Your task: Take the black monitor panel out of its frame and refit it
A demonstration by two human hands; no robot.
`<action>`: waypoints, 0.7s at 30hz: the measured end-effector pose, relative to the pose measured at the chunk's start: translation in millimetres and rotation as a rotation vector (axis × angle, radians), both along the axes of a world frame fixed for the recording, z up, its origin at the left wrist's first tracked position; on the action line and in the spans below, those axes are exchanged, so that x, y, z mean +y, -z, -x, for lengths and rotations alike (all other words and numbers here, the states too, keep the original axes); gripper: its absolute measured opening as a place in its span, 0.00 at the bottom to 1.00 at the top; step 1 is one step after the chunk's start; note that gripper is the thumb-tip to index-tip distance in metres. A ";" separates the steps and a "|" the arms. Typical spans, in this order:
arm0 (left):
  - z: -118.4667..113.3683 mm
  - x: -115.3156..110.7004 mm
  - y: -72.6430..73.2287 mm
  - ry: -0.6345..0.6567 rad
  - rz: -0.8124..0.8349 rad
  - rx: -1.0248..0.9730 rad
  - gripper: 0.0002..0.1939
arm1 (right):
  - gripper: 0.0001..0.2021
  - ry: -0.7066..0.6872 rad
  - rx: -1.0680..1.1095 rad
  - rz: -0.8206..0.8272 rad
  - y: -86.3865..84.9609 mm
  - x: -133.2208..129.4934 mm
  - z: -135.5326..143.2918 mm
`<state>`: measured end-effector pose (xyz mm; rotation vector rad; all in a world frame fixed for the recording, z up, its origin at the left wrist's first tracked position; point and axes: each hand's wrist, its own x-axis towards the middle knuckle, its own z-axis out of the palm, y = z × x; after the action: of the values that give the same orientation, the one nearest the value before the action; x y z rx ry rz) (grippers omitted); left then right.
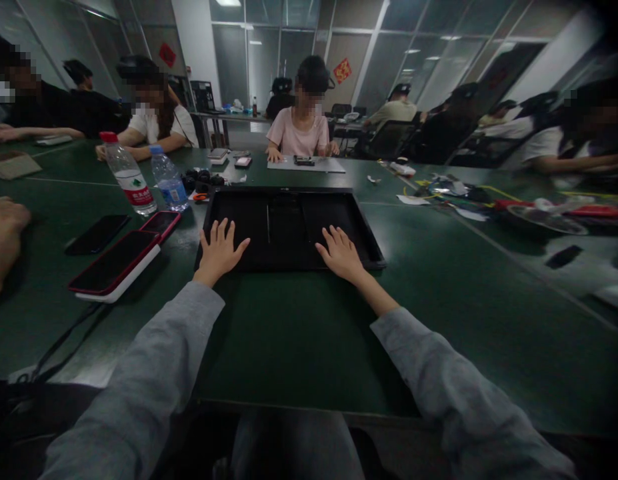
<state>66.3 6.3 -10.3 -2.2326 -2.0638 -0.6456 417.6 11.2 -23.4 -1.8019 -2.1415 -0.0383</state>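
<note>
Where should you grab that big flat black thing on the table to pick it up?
Probably by its two short side edges, one hand from each side. The black panel lies flat on the green table, wide and thin, so one hand would tip it. The left hand and right hand rest open on its near edge.

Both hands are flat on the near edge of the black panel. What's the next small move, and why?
Probably curl the left hand and right hand over the black panel's near edge to grip it: both palms lie open on top, holding nothing, and phones crowd its left side.
</note>
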 end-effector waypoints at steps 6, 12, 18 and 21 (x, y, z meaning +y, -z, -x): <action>4.5 4.5 7.1 0.071 0.003 0.002 0.40 | 0.34 0.009 -0.035 0.003 3.6 2.3 -1.7; 5.3 10.1 6.9 0.077 0.119 -0.025 0.47 | 0.34 0.019 -0.041 0.056 0.7 2.6 -0.9; 4.8 8.7 3.5 0.043 0.145 -0.023 0.52 | 0.34 0.036 -0.022 0.133 -5.9 3.0 4.0; 3.7 8.5 2.5 0.046 0.128 -0.027 0.50 | 0.36 0.047 -0.033 0.167 -7.5 4.6 6.5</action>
<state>62.7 14.8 -12.8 -2.3578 -2.1302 -0.5642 411.1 15.8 -16.0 -1.9567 -2.1826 0.1037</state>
